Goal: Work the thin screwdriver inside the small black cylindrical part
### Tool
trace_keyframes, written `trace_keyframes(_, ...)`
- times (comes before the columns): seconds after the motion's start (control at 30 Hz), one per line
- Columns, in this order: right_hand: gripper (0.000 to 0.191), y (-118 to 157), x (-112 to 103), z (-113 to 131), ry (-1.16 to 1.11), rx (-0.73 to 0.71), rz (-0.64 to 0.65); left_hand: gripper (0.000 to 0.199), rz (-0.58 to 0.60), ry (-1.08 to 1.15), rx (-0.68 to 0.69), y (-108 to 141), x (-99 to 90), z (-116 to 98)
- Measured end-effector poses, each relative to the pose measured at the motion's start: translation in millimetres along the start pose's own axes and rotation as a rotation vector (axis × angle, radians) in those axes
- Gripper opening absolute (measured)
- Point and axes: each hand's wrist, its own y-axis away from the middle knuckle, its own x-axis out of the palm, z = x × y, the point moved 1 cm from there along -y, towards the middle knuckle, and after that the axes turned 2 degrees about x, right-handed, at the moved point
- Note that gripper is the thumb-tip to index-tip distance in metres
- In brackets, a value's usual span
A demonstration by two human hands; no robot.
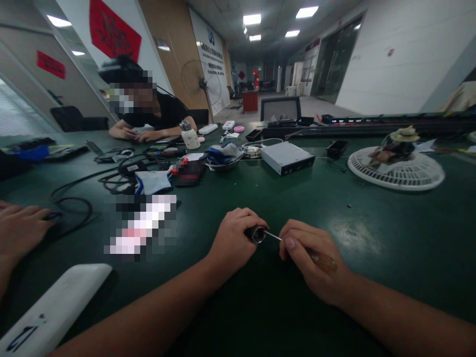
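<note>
My left hand (236,235) is wrapped round a dark cylindrical part (256,234), whose round open end with a metallic rim faces me. Most of its body is hidden by my fingers. In my right hand (310,253) is a screwdriver (325,261) with an amber, see-through handle. Its thin metal shaft points left and its tip meets the rim of the cylindrical part; whether it goes inside I cannot tell. Both hands are just above the dark green table (260,307).
A white fan guard (396,171) lies at the right, a grey disc drive (287,157) further back. Black cables (89,201), a cloth (152,182) and a white long object (55,307) are to the left. Another person's hand (22,228) rests at the left edge; a person (163,114) sits opposite.
</note>
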Motion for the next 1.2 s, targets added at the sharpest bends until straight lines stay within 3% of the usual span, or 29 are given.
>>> trace_keyframes(0.13,0.030,-1.2,1.4,-0.7,-0.035,-0.041,0.103,0.028,-0.004,-0.005,-0.008,0.2,-0.7,-1.3)
trace_keyframes(0.3,0.034,0.4,1.1,-2.1,0.018,0.002,-0.009,0.029,0.005,-0.006,0.007,0.3,0.2,-0.7)
trace_keyframes(0.5,0.030,1.0,2.2,-1.1,-0.038,-0.042,0.090,0.028,-0.002,-0.009,0.005,0.7,1.4,0.5)
trace_keyframes(0.7,0.034,1.1,1.3,-1.4,0.011,-0.027,-0.031,0.028,0.003,-0.011,0.017,0.2,1.0,0.2)
trace_keyframes(0.87,0.028,1.5,2.3,-0.7,-0.043,-0.070,0.095,0.029,0.002,-0.019,0.012,0.4,0.1,-0.5)
trace_keyframes(1.07,0.036,2.3,0.4,-1.2,0.033,-0.011,-0.018,0.028,0.022,-0.022,0.005,0.5,-1.1,-1.4)
trace_keyframes(1.2,0.029,1.5,1.3,-0.1,-0.004,-0.038,0.074,0.030,0.019,-0.038,-0.002,0.9,-0.2,-0.6)
